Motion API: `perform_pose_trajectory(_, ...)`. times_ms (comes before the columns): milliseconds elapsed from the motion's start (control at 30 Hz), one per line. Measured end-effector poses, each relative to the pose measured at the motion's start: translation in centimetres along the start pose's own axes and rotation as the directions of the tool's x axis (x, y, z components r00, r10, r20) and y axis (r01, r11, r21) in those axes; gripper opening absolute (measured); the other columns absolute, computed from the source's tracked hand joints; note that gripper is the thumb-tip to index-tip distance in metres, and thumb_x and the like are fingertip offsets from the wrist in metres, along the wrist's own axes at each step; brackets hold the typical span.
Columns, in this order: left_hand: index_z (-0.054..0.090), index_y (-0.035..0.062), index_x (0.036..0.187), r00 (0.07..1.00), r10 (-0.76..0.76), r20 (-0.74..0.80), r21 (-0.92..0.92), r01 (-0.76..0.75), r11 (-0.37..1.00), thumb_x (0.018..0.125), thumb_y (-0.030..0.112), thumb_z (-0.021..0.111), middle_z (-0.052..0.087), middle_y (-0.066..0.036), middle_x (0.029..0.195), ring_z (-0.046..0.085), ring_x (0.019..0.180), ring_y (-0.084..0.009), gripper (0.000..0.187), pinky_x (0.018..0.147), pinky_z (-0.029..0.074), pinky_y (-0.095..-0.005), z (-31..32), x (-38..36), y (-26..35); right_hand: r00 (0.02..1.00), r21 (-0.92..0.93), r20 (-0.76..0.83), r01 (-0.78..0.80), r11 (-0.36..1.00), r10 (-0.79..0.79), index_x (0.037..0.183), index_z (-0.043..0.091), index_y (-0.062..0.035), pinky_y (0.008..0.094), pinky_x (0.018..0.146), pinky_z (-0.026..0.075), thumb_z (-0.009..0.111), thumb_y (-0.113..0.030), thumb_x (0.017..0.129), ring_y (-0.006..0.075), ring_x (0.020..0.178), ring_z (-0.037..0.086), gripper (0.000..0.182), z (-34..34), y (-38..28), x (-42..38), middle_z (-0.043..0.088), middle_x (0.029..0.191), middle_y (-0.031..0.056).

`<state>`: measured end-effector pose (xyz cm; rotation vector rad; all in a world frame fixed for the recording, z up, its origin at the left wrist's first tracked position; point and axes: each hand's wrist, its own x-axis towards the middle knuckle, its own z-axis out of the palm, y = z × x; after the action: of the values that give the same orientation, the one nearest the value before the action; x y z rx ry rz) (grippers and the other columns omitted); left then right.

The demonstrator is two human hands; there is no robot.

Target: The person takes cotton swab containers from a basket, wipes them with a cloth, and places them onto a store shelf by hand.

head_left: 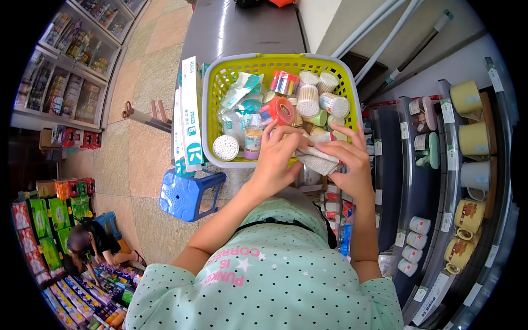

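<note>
My left hand (276,158) and my right hand (350,163) meet over the front edge of a yellow-green basket (245,65) with a grey rim. Between them is a crumpled greyish-white cloth (319,160), pinched in the fingers of both. Inside the basket lie tubs of cotton swabs (308,102), a round red container (282,110), a clear jar with a purple base (253,137) and teal-and-white packets (242,91). A round tub showing white swab tips (225,148) sits in the near left corner. My hands hide part of the near right contents.
Long white-and-teal boxes (190,115) stand along the basket's left side, on a dark table (242,27). A blue stool (186,192) is below. Shelves with mugs (470,214) rise at right. A person (91,245) crouches among goods at lower left.
</note>
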<state>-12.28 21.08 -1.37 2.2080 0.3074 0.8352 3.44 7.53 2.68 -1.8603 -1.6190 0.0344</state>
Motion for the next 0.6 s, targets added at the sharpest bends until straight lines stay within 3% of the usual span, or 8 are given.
perform_pose_trajectory(133,0.061,0.0102,0.116,0.993,-0.113,-0.025,0.152,0.115,0.982,0.06,0.003,0.085,0.064,-0.006,0.114,0.056,0.114,-0.0317,0.062,0.106,0.037,-0.05,-2.5,-0.2,0.6,1.0,0.049,-0.022,-0.006,0.999,0.007,0.097,0.079,-0.0141,0.0571,0.119,0.026,0.083,-0.007,0.061,0.026,0.119,0.062,0.037,0.6,0.4,-0.1,0.076,0.095,0.0007)
perform_pose_trajectory(233,0.061,0.011,0.115,0.954,-0.24,-0.181,0.373,0.293,0.881,0.062,0.007,0.086,0.062,-0.006,0.114,0.053,0.117,-0.0324,0.059,0.103,0.037,-0.049,-4.6,-2.6,-1.5,0.997,0.064,-0.072,0.004,0.998,0.001,0.097,0.079,-0.0138,0.0563,0.118,0.028,0.084,-0.007,0.061,0.0268,0.116,0.063,0.037,0.9,-0.1,-0.2,0.076,0.094,0.001)
perform_pose_trajectory(333,0.061,0.0109,0.118,0.882,-0.354,-0.31,0.57,0.471,0.674,0.064,0.02,0.088,0.058,-0.009,0.12,0.047,0.125,-0.0344,0.061,0.108,0.031,-0.0529,-6.6,-3.8,-1.6,0.997,0.086,-0.075,0.011,0.996,-0.004,0.096,0.078,-0.0134,0.0561,0.117,0.03,0.086,-0.009,0.06,0.0283,0.115,0.064,0.037,1.2,-0.8,-0.3,0.076,0.092,0.0012)
perform_pose_trajectory(433,0.061,0.0104,0.121,0.856,-0.395,-0.332,0.704,0.504,0.5,0.064,0.033,0.089,0.051,-0.012,0.129,0.037,0.134,-0.0371,0.067,0.114,0.021,-0.0621,-7.2,-5.2,-2.5,0.998,0.096,-0.058,0.006,0.995,0.0,0.095,0.078,-0.0131,0.0567,0.117,0.031,0.087,-0.01,0.06,0.0287,0.114,0.064,0.036,1.7,-1.2,-0.3,0.075,0.092,0.001)
perform_pose_trajectory(467,0.06,0.0084,0.123,0.825,-0.466,-0.318,0.706,0.535,0.465,0.065,0.042,0.087,0.044,-0.015,0.138,0.027,0.142,-0.0412,0.072,0.113,0.01,-0.0728,-7.1,-5.7,-3.2,0.998,0.103,-0.056,0.009,0.995,-0.003,0.095,0.078,-0.0131,0.0568,0.117,0.031,0.086,-0.01,0.06,0.0287,0.114,0.064,0.036,1.9,-1.3,-0.3,0.075,0.092,0.001)
perform_pose_trajectory(600,0.062,0.0044,0.116,0.815,-0.499,-0.293,0.739,0.525,0.422,0.066,0.045,0.086,0.041,-0.017,0.144,0.017,0.148,-0.0454,0.069,0.111,0.004,-0.0776,-7.3,-5.9,-3.6,0.999,0.106,-0.053,0.012,0.994,-0.006,0.095,0.078,-0.0128,0.0569,0.116,0.032,0.086,-0.01,0.06,0.0285,0.113,0.063,0.036,2.1,-1.5,-0.3,0.075,0.091,0.0013)
